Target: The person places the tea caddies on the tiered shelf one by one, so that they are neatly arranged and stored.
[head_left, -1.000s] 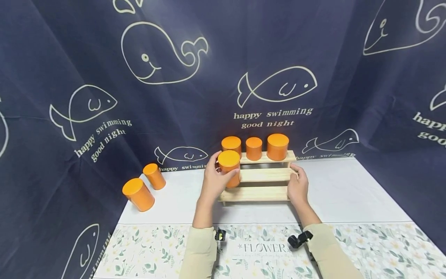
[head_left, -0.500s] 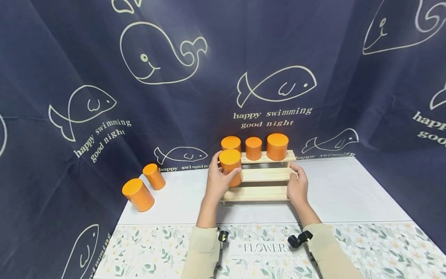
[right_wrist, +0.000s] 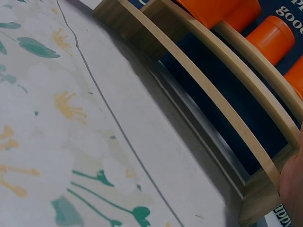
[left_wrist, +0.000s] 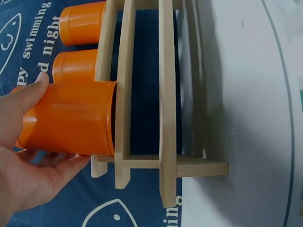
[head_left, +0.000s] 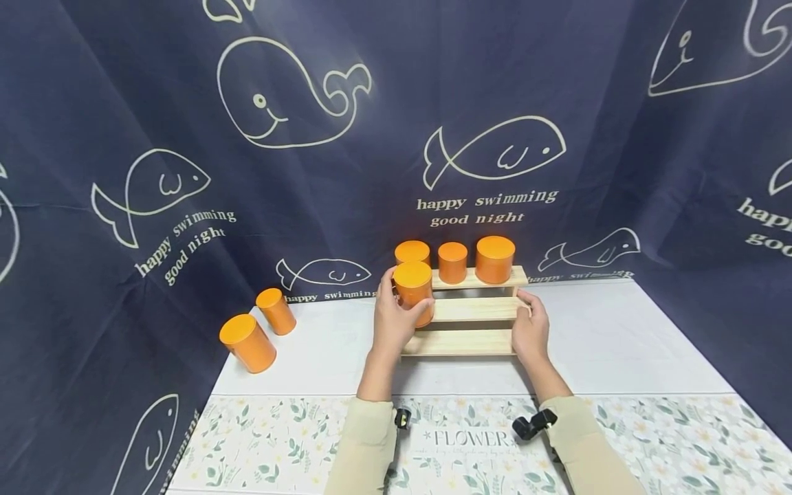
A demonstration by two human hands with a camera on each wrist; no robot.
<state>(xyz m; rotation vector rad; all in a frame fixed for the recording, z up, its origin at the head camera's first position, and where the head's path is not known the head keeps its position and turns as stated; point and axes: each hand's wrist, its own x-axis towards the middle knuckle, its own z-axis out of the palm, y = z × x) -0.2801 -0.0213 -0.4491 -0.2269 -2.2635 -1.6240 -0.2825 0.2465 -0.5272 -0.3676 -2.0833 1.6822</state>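
Note:
My left hand (head_left: 394, 326) holds an upright orange canister (head_left: 413, 287) at the left end of a three-step wooden display rack (head_left: 460, 342). Thumb and fingers lie around its sides. In the left wrist view the canister's base (left_wrist: 112, 118) is at the middle step, touching it or very close. My right hand (head_left: 530, 331) grips the rack's right end; its fingers are partly hidden there. Along the top step stand a left canister (head_left: 411, 249), partly hidden, a smaller middle canister (head_left: 453, 263) and a wide right canister (head_left: 495, 260), all orange.
To the left on the white table (head_left: 334, 344) stand a large orange canister (head_left: 249, 344) and a slimmer one (head_left: 276, 311). A floral mat (head_left: 278, 440) covers the front. A dark blue curtain (head_left: 346, 199) with fish drawings hangs close behind the rack.
My left hand and the canister have moved slightly right and back along the left end of the rack. The right hand has stayed at the rack's right end.

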